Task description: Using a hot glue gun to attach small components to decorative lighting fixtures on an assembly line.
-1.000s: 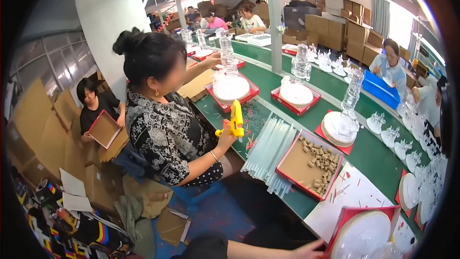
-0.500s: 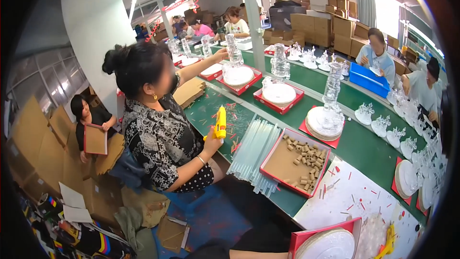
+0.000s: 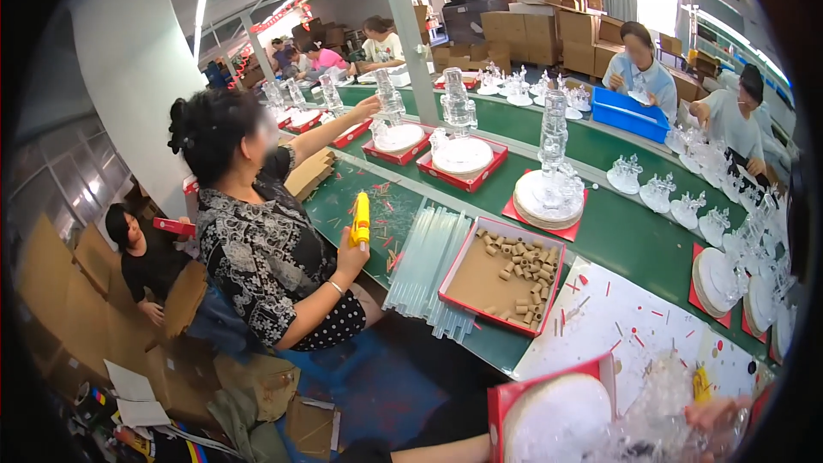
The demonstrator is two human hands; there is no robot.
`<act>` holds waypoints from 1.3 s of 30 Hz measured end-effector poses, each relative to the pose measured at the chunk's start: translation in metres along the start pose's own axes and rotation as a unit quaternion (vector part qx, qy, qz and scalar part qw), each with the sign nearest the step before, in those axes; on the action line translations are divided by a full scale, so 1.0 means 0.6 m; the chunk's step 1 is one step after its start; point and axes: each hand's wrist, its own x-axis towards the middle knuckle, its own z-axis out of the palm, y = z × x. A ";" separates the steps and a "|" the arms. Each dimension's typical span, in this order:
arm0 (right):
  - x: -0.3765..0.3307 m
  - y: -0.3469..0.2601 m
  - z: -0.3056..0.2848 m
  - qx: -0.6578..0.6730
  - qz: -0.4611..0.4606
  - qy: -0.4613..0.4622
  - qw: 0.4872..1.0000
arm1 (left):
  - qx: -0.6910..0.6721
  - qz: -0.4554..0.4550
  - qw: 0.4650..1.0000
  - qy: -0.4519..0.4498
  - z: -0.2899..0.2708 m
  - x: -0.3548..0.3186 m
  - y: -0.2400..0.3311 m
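Note:
A red cardboard tray with round white discs in it stands tilted at the lower edge. My left forearm reaches to its near side; the left hand itself is hidden there. At the lower right, my right hand, somewhat blurred, is closed around a clear plastic ornament that overlaps the discs' right side. Just beyond that hand a yellow glue gun lies partly covered on the white board, among red scraps.
A shallow box of cardboard tubes and a bundle of clear glue sticks lie ahead. At left a co-worker holds another yellow glue gun. Clear ornaments on white discs line the green bench. A blue bin stands beyond.
My right hand has come into view at the lower right with the clear plastic ornament. The view has shifted slightly, and the red tray sits further left and higher.

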 end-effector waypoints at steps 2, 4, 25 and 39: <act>0.001 0.007 0.025 -0.159 0.174 0.120 0.964 | 0.136 0.022 0.987 0.081 -0.021 -0.002 -0.104; 0.005 0.018 0.021 -0.245 0.257 0.175 0.918 | 0.263 0.032 0.950 0.165 -0.014 0.020 -0.204; 0.002 0.121 -0.046 -0.537 0.316 0.159 0.766 | 0.974 0.207 0.088 0.034 0.222 0.167 -0.090; -0.262 -0.156 -0.086 -0.637 0.712 0.093 0.280 | 0.973 0.080 0.201 0.081 0.214 0.236 -0.071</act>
